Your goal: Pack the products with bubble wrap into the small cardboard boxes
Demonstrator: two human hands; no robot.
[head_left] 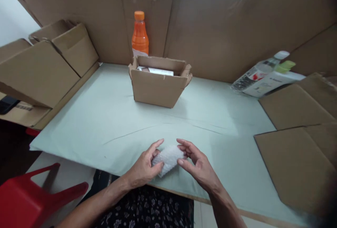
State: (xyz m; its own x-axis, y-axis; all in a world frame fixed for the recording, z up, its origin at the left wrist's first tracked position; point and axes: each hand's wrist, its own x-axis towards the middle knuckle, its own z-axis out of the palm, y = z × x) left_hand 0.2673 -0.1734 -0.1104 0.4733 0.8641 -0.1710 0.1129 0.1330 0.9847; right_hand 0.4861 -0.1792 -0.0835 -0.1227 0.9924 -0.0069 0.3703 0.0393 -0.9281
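Note:
A small bundle of white bubble wrap [169, 159] is at the front edge of the pale green tabletop, between my two hands. What is inside the wrap cannot be seen. My left hand [147, 163] holds its left end, thumb on the near side and fingers curled behind. At the right end, my right hand [195, 161] has its thumb and fingertips against the wrap, with the index finger stretched out above it. Beyond the hands stands an open cardboard box [158, 87] with a white printed item [158, 71] in it.
Behind the box stands an orange bottle [140, 35] against a cardboard wall [223, 21]. A clear bottle [259, 70] and a white bottle with green cap [273, 80] lean at the back right. Cardboard boxes [297, 161] flank both sides. A red stool [28, 200] is lower left.

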